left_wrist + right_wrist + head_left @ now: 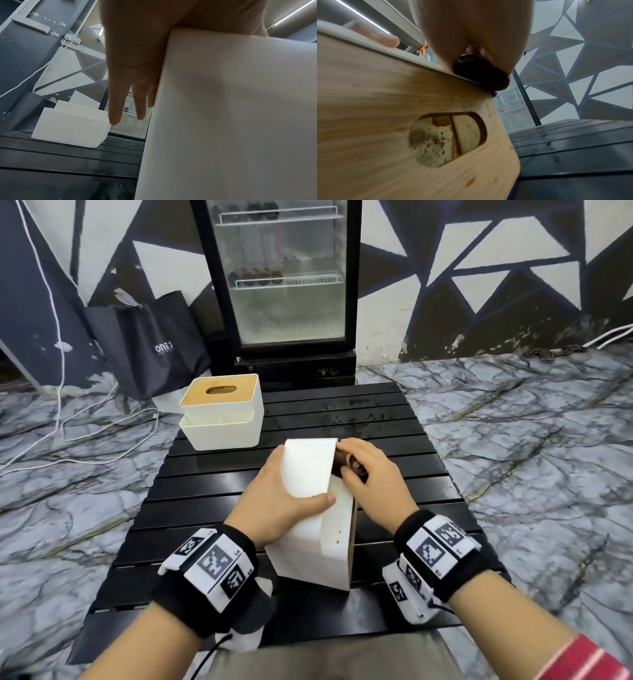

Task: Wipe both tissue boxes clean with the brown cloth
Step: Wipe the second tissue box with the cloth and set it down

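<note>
Two hands on one tipped tissue box (318, 508).
Left hand (274, 498) grips it; right hand (370, 474) pinches brown cloth (346, 462) against its edge.

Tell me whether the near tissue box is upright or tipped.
Tipped. The near box stands on its side, wooden lid facing right; the left hand steadies it.

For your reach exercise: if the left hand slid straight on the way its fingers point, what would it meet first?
Probably the second tissue box on the table: the left hand, holding the tilted box, points toward it, though depth is unclear.
</note>
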The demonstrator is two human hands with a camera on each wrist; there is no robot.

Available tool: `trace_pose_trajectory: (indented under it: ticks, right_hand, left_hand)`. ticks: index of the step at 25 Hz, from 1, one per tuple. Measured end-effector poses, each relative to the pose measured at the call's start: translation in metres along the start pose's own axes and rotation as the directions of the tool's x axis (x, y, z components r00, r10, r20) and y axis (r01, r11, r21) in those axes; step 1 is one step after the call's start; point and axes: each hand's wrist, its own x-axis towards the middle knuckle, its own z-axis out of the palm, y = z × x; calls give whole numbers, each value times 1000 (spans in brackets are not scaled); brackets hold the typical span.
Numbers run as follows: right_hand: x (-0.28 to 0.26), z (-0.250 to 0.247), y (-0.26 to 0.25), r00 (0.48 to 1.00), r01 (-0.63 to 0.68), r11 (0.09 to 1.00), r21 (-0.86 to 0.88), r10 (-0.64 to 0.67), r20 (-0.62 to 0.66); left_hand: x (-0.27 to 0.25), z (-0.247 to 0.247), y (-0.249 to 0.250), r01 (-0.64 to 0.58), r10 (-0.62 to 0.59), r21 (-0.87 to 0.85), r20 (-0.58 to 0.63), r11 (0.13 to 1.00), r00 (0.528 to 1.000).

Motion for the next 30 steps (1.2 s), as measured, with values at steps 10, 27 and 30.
trace_pose_trajectory:
  ticks: [10, 27, 30]
  right_hand:
    - [-10, 2, 4, 996, 56, 998, 35, -59, 67]
    - [-8, 9, 5, 1000, -14, 995, 98, 13, 11]
    - [-24, 11, 3, 1000, 16, 994, 112, -16, 1]
  left_hand:
    - [1, 2, -2, -11, 11, -30, 4, 999, 1000]
    - [1, 3, -1, -4, 3, -20, -27, 1000, 1000]
    - [2, 3, -2, 0, 0, -20, -33, 1000, 999]
